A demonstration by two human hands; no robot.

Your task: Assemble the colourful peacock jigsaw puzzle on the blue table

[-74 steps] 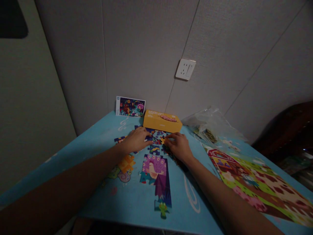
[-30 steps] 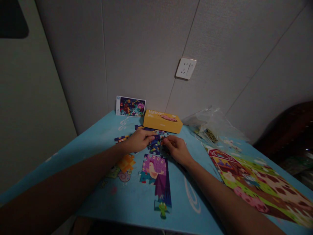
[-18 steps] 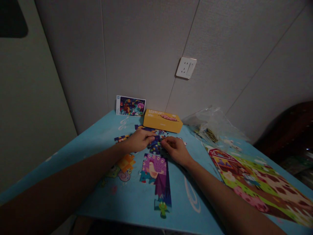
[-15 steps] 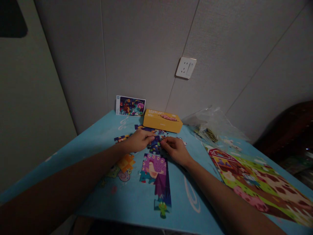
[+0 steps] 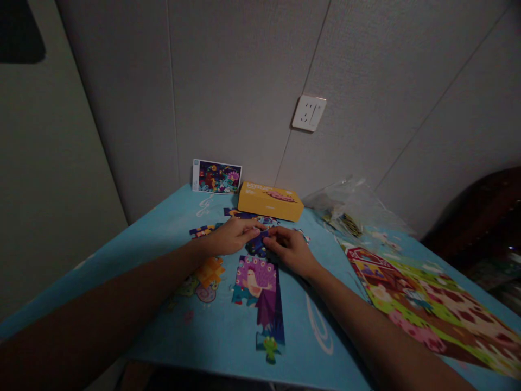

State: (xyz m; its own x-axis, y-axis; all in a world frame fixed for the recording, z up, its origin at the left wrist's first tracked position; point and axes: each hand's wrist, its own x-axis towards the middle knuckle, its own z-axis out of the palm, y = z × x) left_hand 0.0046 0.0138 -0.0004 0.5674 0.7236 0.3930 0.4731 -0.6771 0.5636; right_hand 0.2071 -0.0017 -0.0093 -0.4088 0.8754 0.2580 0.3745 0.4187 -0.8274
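Observation:
My left hand (image 5: 235, 234) pinches the left and upper edge of some dark blue puzzle pieces (image 5: 255, 247). From the other side, my right hand (image 5: 290, 248) closes thumb and finger on their right edge; the fingertips of both hands nearly meet there. Just below lies a joined section with a pink-purple peacock (image 5: 254, 278), a green frog at its lower end. An orange puzzle piece (image 5: 210, 270) rests below my left wrist. Other puzzle pieces (image 5: 202, 232) lie to the left of that hand, partly covered.
A yellow box (image 5: 270, 201) and a picture card (image 5: 217, 177) stand at the wall. Farther right, a clear plastic bag (image 5: 354, 209) holds several pieces. An assembled farm puzzle (image 5: 431, 304) covers the right side of the blue tablecloth (image 5: 195, 336).
My left fingers have shifted slightly right, and the fingertips of both hands have come closer together over the dark blue pieces. The peacock section stays in place.

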